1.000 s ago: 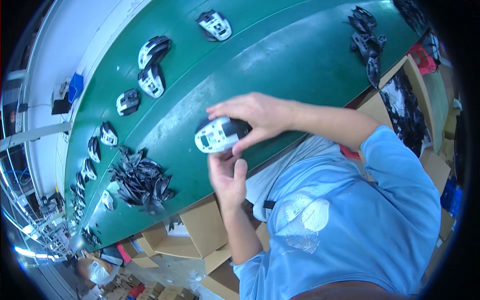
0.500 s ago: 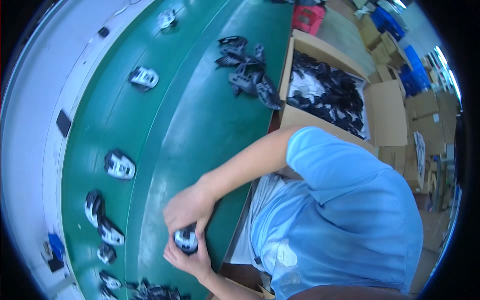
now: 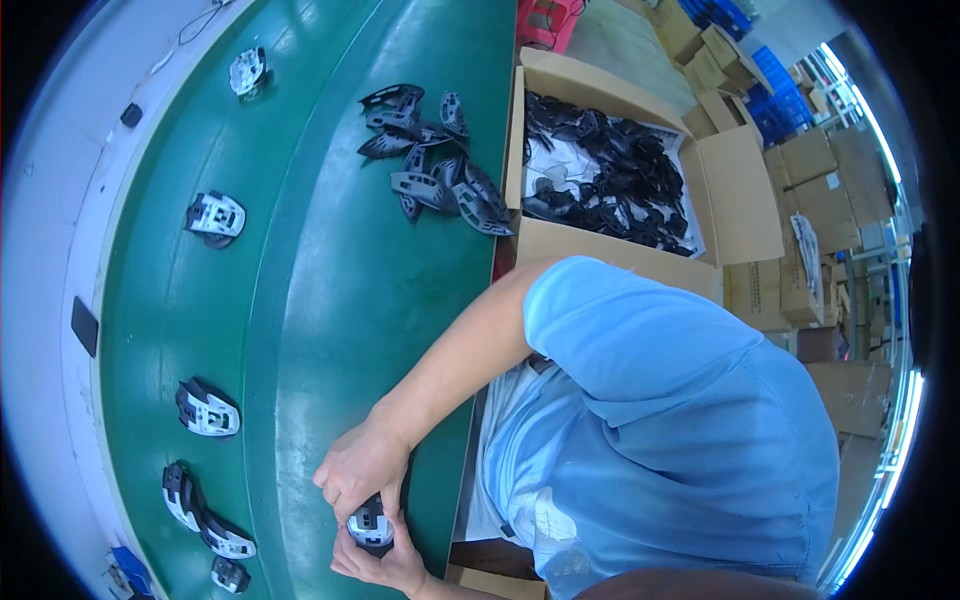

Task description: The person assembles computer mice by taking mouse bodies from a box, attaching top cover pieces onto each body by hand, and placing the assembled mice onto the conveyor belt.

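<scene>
A rounded black-and-white plastic part (image 3: 371,527), shaped like a computer mouse, is held between my two hands low over the green table, near its edge. My right hand (image 3: 365,466) covers its far end, fingers bent down onto it. Around its other end curl the thumb and fingers of my left hand (image 3: 385,566). Both hands are closed on the part, and its underside is hidden. Similar parts lie to the left: one mouse-shaped part (image 3: 215,218) stands alone, another (image 3: 208,408) is lower down, and a touching pair (image 3: 205,512) sits below that.
A pile of black plastic shells (image 3: 440,165) lies farther up the green table (image 3: 340,330). Beside the table's edge, an open cardboard box (image 3: 615,245) holds many black pieces. A red stool (image 3: 548,22) and stacked cartons (image 3: 825,185) are beyond it.
The whole view has shifted, so the table parts appear lower and farther left. Both hands stay on the mouse-shaped part, with my right fingers now bent more over its top.
</scene>
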`<state>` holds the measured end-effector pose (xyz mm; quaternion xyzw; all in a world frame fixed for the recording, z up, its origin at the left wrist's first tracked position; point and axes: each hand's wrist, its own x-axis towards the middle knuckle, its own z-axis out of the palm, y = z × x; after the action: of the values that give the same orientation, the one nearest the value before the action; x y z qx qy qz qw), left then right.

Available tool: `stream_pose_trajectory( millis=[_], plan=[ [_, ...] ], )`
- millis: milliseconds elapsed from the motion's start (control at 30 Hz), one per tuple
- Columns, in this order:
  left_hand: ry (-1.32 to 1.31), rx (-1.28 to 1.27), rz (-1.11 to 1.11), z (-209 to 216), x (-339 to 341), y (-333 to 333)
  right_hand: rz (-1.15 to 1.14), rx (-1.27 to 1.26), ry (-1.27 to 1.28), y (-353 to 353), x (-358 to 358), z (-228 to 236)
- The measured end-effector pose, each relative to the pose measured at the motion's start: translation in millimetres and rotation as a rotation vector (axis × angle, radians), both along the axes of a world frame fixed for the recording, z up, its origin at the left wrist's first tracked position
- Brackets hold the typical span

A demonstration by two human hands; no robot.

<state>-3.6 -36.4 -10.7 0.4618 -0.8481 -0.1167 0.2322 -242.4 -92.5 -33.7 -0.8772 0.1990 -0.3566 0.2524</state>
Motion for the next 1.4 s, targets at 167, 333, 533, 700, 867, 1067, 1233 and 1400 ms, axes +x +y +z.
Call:
stream_pose_trajectory(
  millis=[167, 333, 533, 700, 867, 1067, 1233, 1400],
  plan=[
    [0.674, 0.461, 0.070, -20, 25, 7, -0.816, -0.036, -0.226, 57, -130, 51],
    [0.382, 0.093, 0.021, 9, 22, 18, -1.571, -0.049, 0.277, 116, -281, 35],
    [0.592, 0.272, 0.185, 15, 29, 28, -1.470, 0.121, 0.138, 84, -276, 38],
    [1.142, 0.386, 0.195, 3, 34, 32, -0.892, 0.494, -0.443, 72, -175, 92],
    [1.509, 0.509, 0.222, 0, 13, 44, -0.103, 0.772, -0.500, 52, -27, 90],
    [1.728, 0.468, 0.280, 6, 6, 57, -0.187, 0.208, -0.137, 50, 43, 72],
    [1.987, 0.573, 0.497, 13, -19, 56, -0.223, 0.270, -0.369, 61, 80, 47],
    [1.960, 0.635, 0.390, 4, 6, 59, -0.574, 0.137, -0.265, 24, 36, 66]
  ],
)
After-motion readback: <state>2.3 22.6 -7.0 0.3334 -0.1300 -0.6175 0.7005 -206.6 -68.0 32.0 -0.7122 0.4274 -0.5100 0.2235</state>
